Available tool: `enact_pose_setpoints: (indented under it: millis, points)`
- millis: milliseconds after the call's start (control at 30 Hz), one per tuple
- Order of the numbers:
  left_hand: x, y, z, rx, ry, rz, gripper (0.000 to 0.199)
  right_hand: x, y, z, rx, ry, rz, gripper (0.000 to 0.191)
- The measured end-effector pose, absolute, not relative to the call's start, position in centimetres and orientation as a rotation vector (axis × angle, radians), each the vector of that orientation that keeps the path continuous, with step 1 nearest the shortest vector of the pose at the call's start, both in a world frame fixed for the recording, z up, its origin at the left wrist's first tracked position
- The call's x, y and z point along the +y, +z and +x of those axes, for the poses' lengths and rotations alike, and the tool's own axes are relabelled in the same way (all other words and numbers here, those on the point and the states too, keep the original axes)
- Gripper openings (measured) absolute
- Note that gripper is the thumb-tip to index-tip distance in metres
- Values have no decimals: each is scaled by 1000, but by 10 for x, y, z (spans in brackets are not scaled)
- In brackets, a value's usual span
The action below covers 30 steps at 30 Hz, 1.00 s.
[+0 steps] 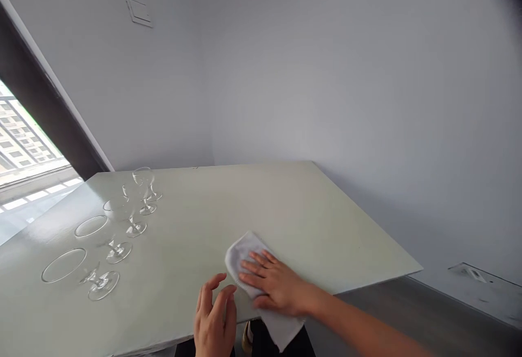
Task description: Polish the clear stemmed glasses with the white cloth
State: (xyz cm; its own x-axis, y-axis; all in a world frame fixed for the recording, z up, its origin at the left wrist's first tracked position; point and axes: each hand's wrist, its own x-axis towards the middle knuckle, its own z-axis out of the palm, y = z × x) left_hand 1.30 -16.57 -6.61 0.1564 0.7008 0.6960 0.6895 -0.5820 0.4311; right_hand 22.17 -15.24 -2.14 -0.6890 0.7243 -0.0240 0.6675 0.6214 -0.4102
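My right hand (279, 286) lies flat on a white cloth (240, 253), pressing it against the table with the fingers spread. Part of the cloth hangs over the table's near edge. To its left, my left hand (216, 313) is raised by the same edge, its fingers bent and apart, with nothing in them. The pale, glossy table (293, 210) stretches out beyond both hands. Well to the left of my hands, several clear stemmed glasses stand upright in a row, from the nearest glass (103, 285) to the farthest glass (155, 196).
Plain walls (346, 74) meet in a corner behind the table. A switch plate (140, 12) is on the left wall, beside a dark-framed window (24, 134). Low on the right, a flat panel (485, 289) bears a small label. My legs are below the near edge.
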Motion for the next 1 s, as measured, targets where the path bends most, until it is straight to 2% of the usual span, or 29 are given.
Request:
enact_pose_setpoints:
  millis: [200, 300, 533, 767, 1000]
  points:
    - [-161, -68, 11, 1439, 1356, 2323, 14, -186, -51, 339, -2326, 299, -1865, 52]
    - [-161, -65, 12, 1447, 1309, 2284, 13, -195, -63, 409, -2087, 140, -2218, 57]
    - [-165, -59, 13, 1474, 1297, 2224, 15, -146, -75, 512, -1678, 26, -2616, 60]
    - [-170, -55, 14, 1464, 1264, 2201, 18, -41, -77, 494, -1597, 65, -2657, 66]
    - [-174, -53, 17, 1460, 1193, 2081, 21, 38, -78, 378, -1979, 96, -2350, 66]
